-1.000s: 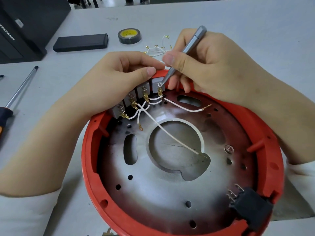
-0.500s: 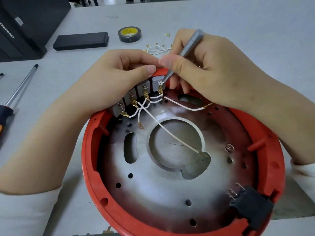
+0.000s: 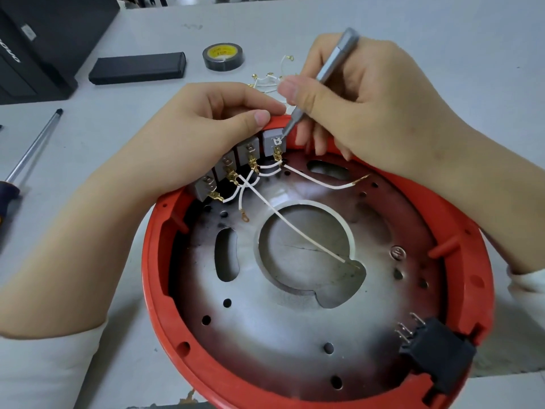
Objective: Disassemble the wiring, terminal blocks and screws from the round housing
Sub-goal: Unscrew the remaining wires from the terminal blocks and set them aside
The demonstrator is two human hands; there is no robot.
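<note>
A round red housing (image 3: 153, 278) with a metal plate (image 3: 265, 335) lies in front of me. Along its far rim stands a row of several grey terminal blocks (image 3: 249, 150) with gold terminals and white wires (image 3: 295, 228) trailing across the plate. My left hand (image 3: 200, 128) grips the red rim above the blocks, thumb on the edge. My right hand (image 3: 359, 104) holds a slim grey screwdriver (image 3: 327, 72) like a pen, its tip on the screw of the rightmost block (image 3: 272, 140). A single screw (image 3: 397, 252) sits in the plate at the right.
A black connector (image 3: 439, 355) is clipped into the near right rim. Loose white wires (image 3: 269, 79) lie beyond my hands. A roll of black tape (image 3: 223, 56), a black box (image 3: 137, 67) and a long screwdriver (image 3: 32, 146) rest on the grey table.
The screwdriver has tilted slightly in my right hand while its tip stays on the rightmost block's screw. My left hand holds the same place on the rim.
</note>
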